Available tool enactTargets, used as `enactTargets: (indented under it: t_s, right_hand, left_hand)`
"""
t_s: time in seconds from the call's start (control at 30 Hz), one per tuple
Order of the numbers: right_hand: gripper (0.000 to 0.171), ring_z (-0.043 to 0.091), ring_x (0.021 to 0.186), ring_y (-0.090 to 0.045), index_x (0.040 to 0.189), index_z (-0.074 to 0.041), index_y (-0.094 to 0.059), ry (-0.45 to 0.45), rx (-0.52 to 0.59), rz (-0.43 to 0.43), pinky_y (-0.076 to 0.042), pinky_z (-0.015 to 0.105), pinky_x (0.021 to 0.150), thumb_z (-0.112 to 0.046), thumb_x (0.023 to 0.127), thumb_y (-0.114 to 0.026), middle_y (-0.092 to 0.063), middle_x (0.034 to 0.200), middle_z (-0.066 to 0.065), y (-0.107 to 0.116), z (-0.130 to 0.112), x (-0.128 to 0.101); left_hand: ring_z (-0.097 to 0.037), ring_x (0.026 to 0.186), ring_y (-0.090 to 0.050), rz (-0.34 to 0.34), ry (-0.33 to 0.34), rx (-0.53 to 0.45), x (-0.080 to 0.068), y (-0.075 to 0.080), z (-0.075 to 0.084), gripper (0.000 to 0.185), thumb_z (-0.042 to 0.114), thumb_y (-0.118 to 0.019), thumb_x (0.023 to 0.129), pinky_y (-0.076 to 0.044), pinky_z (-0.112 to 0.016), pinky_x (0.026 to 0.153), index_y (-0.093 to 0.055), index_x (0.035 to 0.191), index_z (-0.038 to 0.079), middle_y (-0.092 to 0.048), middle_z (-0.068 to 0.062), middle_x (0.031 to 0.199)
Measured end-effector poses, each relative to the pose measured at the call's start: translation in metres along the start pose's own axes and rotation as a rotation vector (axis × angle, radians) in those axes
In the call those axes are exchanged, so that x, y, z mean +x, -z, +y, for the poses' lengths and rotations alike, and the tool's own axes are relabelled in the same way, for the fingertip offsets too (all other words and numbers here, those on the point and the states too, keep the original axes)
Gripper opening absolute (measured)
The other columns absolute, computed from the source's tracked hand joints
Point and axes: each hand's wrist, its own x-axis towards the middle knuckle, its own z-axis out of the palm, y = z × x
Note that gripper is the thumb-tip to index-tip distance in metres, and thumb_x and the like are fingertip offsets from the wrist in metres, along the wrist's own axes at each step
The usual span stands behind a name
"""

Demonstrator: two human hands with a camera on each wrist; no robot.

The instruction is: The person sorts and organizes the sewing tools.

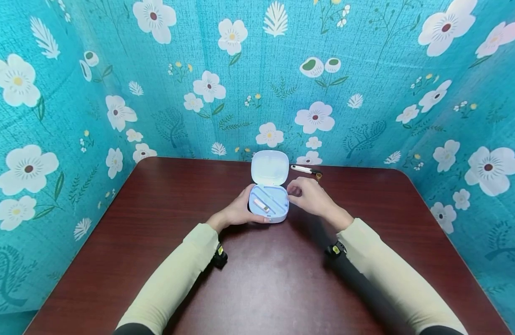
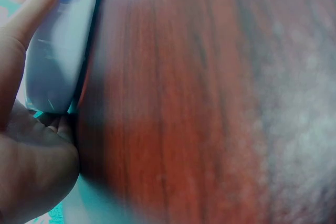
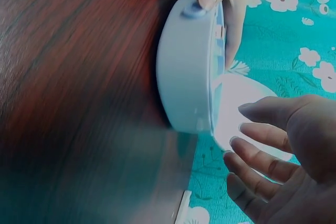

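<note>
A small pale blue case (image 1: 269,203) stands open on the dark wooden table (image 1: 261,284), with its white lid (image 1: 270,166) tipped up at the back. Inside lie a small white piece (image 1: 261,205) and a slim divider. My left hand (image 1: 237,211) grips the case's base from the left, thumb on the round front button (image 3: 193,10). In the left wrist view the thumb (image 2: 29,17) lies along the case (image 2: 58,51). My right hand (image 1: 306,194) hovers by the case's right side with relaxed, slightly bent fingers (image 3: 262,142), holding nothing. The case (image 3: 184,72) is side-on there.
A white pen-like tool (image 1: 305,170) with a dark and gold tip lies on the table behind my right hand, near the back edge. Teal flowered fabric walls (image 1: 73,116) close in the table on three sides.
</note>
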Motion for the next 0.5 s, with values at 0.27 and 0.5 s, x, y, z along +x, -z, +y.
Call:
enactTargets:
  t_s: [0.27,0.5]
  right_hand:
    - [0.022,0.026,0.092,-0.065,0.108,-0.003,-0.073,-0.038,-0.042,-0.004,-0.055,0.046,0.082,-0.013,0.089,-0.079,-0.070,0.099,0.011,0.009,0.016,-0.004]
    - [0.023,0.027,0.092,-0.064,0.110,-0.001,-0.072,-0.072,-0.051,0.013,-0.054,0.048,0.080,-0.011,0.090,-0.076,-0.070,0.098,0.012,0.016,0.032,-0.006]
  left_hand:
    - [-0.022,0.127,-0.044,0.013,0.018,0.027,0.000,0.000,0.000,0.113,0.033,-0.097,0.070,-0.033,-0.045,0.113,-0.026,0.156,0.013,-0.044,-0.006,0.142]
    - [-0.021,0.129,-0.043,0.006,0.026,0.037,-0.001,0.000,0.002,0.115,0.032,-0.097,0.069,-0.032,-0.044,0.113,-0.025,0.157,0.013,-0.042,-0.006,0.145]
